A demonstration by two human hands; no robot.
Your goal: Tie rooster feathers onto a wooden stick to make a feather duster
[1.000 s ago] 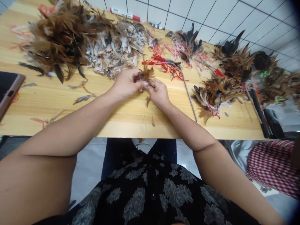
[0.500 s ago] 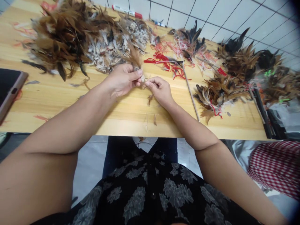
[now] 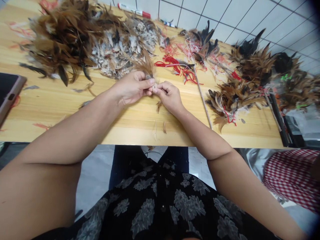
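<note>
Feather (image 3: 164, 127) lies near the front edge of the surface (image 3: 135, 134). Farther, the right hand (image 3: 170, 97) has fingertips together at the base of the tuft (image 3: 147, 66); what they pinch, I cannot tell. The left hand (image 3: 133, 87) is clamped on this tuft, before the pile (image 3: 117, 46). Behind lies the red-capped marker (image 3: 133, 10)

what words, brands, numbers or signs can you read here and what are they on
No text can be read.
Red-capped marker: the print on it is too blurred to read.
Blue-and-white marker: any print is too small to read.
</note>
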